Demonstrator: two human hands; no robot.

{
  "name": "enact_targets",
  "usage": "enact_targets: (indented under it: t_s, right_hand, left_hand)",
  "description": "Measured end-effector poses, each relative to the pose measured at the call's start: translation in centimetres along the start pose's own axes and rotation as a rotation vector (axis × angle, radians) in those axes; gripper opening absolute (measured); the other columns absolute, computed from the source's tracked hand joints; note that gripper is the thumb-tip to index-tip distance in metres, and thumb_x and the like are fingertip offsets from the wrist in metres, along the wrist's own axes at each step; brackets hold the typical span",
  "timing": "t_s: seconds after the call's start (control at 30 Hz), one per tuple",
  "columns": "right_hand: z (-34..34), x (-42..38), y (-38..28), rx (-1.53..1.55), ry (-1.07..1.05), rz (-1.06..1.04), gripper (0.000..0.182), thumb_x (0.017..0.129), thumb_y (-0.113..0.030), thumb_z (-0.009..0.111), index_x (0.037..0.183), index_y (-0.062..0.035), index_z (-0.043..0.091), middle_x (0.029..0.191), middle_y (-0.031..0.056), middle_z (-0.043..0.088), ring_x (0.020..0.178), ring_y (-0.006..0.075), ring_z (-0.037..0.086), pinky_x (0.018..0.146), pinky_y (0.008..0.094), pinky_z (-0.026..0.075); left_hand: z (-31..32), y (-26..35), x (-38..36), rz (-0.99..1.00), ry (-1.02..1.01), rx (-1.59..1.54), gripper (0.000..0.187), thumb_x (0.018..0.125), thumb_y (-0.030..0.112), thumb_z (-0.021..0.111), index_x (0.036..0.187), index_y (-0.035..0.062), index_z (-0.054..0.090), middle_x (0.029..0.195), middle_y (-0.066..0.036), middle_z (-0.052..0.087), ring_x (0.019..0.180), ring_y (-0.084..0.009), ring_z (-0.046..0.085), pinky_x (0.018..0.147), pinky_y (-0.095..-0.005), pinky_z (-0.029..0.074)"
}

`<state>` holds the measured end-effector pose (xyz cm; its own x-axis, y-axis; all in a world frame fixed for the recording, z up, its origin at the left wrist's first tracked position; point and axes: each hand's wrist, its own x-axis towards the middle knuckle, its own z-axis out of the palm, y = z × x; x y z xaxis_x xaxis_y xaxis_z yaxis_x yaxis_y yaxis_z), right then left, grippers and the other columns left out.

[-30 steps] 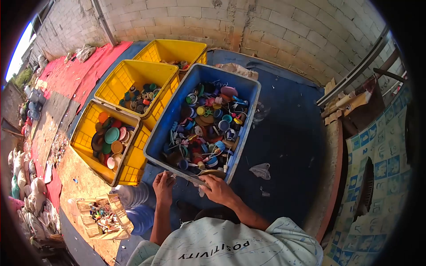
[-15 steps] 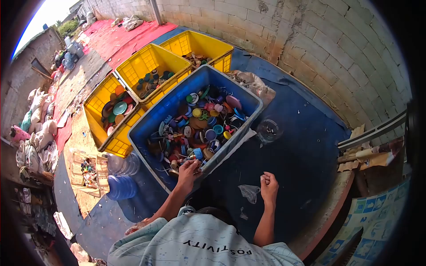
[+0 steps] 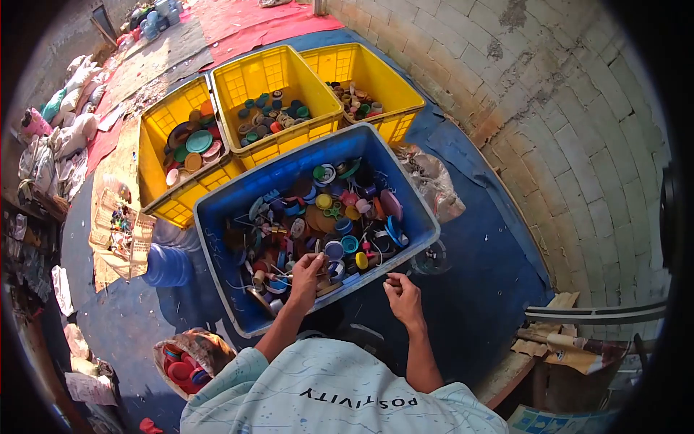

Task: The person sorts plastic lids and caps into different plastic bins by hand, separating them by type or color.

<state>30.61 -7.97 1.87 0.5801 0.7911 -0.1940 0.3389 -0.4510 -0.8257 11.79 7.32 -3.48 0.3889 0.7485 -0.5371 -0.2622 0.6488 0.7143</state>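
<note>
A large blue crate [image 3: 217,267] stands in front of me, holding a jumble of plastic caps and lids in many colours. My left hand [image 3: 307,281] reaches over its near side, with thumb and fingertips pinched together close above the caps. Whatever those fingertips hold, if anything, is too small to make out. Just outside the crate's near right rim is my right hand [image 3: 405,300], its fingers curled together. I cannot see what is in it. A yellow cap [image 3: 361,260] and a purple lid [image 3: 334,250] lie near my left hand.
Three yellow crates with sorted caps, including a middle one [image 3: 271,148], stand behind the blue crate. To the left are a light basket [image 3: 119,231] and a blue water jug [image 3: 168,266]. A sack of red caps [image 3: 195,362] sits near my left elbow. A block wall [image 3: 549,137] rises at right.
The view has shifted, bringing the sack of red caps into sight. My left hand is further over the caps. My right hand has moved up beside the crate's near rim.
</note>
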Motion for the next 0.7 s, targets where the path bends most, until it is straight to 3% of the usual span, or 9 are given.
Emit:
enact_targets:
  t_s: [0.03,0.13,0.23,0.33,0.43,0.53,0.7]
  right_hand:
    - [-0.1,1.6,-0.2,-0.028,-0.024,-0.046,0.029,0.085,-0.012,0.065,0.11,0.0011,0.061,0.094,0.0155,0.068,0.08,0.0216,0.068,0.072,0.0312,0.053]
    - [-0.3,6.5,-1.8,-0.1,-0.063,-0.147,0.029,0.085,-0.011,0.065,0.111,0.0014,0.06,0.092,0.0168,0.067,0.076,0.0228,0.067,0.069,0.0318,0.053]
    - [-0.4,12.2,-5.1,-0.155,-0.115,-0.25,0.028,0.086,-0.01,0.064,0.111,0.0021,0.06,0.089,0.0138,0.067,0.071,0.0156,0.063,0.064,0.03,0.049]
    - [0.4,17.2,-4.9,-0.235,-0.177,-0.348,0.031,0.084,-0.011,0.065,0.111,0.0025,0.058,0.097,0.019,0.065,0.076,0.0276,0.065,0.071,0.0371,0.051]
    - [1.5,22.6,-2.9,-0.353,-0.188,-0.277,0.035,0.083,-0.012,0.064,0.114,0.0024,0.056,0.106,0.0216,0.062,0.091,0.0339,0.063,0.084,0.0412,0.049]
    - [2.8,28.0,0.2,-0.437,-0.199,-0.267,0.044,0.082,-0.013,0.064,0.121,0.0018,0.051,0.117,0.0244,0.057,0.105,0.04,0.057,0.094,0.044,0.044]
    - [5.4,33.7,2.3,-0.435,-0.21,-0.252,0.058,0.079,-0.013,0.064,0.13,0.0024,0.043,0.122,0.031,0.052,0.114,0.0451,0.051,0.099,0.0459,0.042]
  left_hand:
    - [-0.4,-0.3,0.9,0.017,0.006,0.006,0.017,0.094,0.024,0.06,0.097,0.0079,0.06,0.086,0.0,0.062,0.075,-0.0094,0.058,0.069,-0.0256,0.048]
    - [-1.5,0.1,2.1,0.077,0.076,-0.006,0.016,0.093,0.024,0.06,0.097,0.0083,0.061,0.088,0.0,0.063,0.076,-0.0091,0.058,0.068,-0.0249,0.047]
    - [-3.4,1.1,1.9,0.111,0.298,-0.044,0.013,0.093,0.023,0.06,0.095,0.0104,0.061,0.086,0.001,0.063,0.075,-0.0077,0.059,0.065,-0.0236,0.047]
    - [-5.0,1.3,1.7,0.16,0.411,-0.095,0.012,0.093,0.022,0.061,0.095,0.0101,0.061,0.084,0.002,0.063,0.07,-0.0063,0.057,0.062,-0.0217,0.046]
    - [-5.9,1.0,1.3,0.189,0.524,-0.161,0.012,0.093,0.021,0.061,0.096,0.0098,0.06,0.082,0.002,0.063,0.069,-0.0062,0.058,0.063,-0.0234,0.049]
    - [-5.0,0.7,0.8,0.235,0.647,-0.189,0.011,0.093,0.021,0.061,0.097,0.0106,0.061,0.085,0.003,0.064,0.07,-0.007,0.059,0.065,-0.0248,0.049]
    - [0.2,-0.5,0.3,0.289,0.795,-0.29,0.011,0.094,0.02,0.06,0.098,0.0095,0.061,0.081,0.001,0.063,0.069,-0.0051,0.058,0.062,-0.022,0.049]
